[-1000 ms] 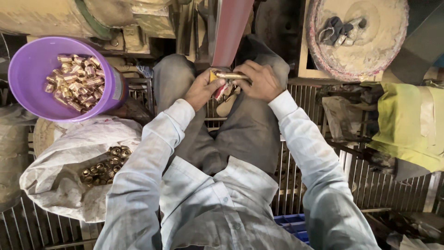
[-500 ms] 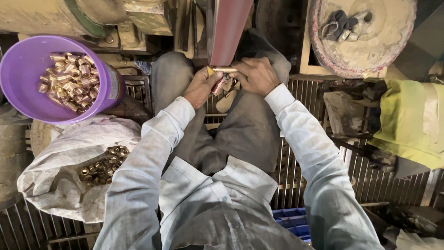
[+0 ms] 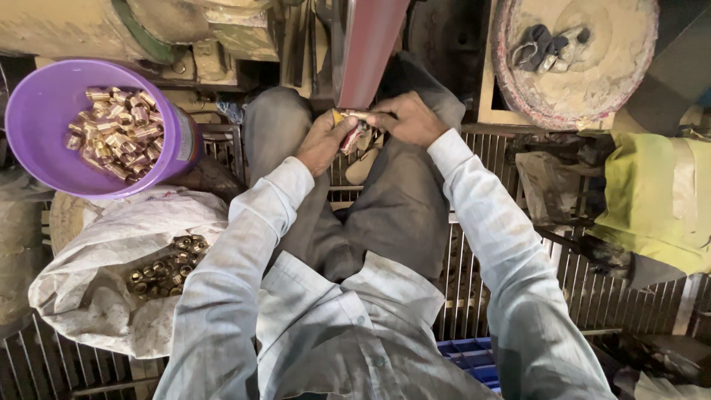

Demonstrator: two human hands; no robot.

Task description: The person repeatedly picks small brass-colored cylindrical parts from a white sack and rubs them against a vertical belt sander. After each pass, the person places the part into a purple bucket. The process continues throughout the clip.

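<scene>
Both my hands meet in front of my knees, just under a reddish-brown sanding belt (image 3: 368,52). My left hand (image 3: 324,141) and my right hand (image 3: 406,118) together hold a small brass fitting (image 3: 353,115) with its end against the belt's lower edge. A red-and-white piece (image 3: 351,138) shows between my fingers; I cannot tell what it is. A purple bucket (image 3: 44,159) with several brass fittings (image 3: 117,132) stands at the left. Below it an open white sack (image 3: 96,289) holds more dark brass fittings (image 3: 164,268).
I sit on a metal grate floor (image 3: 570,296). A round dusty disc (image 3: 592,67) with dark gloves (image 3: 541,50) lies at the upper right. A yellow-green cloth (image 3: 652,200) hangs at the right. A blue crate (image 3: 474,359) shows under me. Machine housing (image 3: 148,26) fills the top left.
My hands have shifted slightly up and toward the belt, bringing the fitting's end against it. The view has drifted a little; the bucket and sack have not moved.
</scene>
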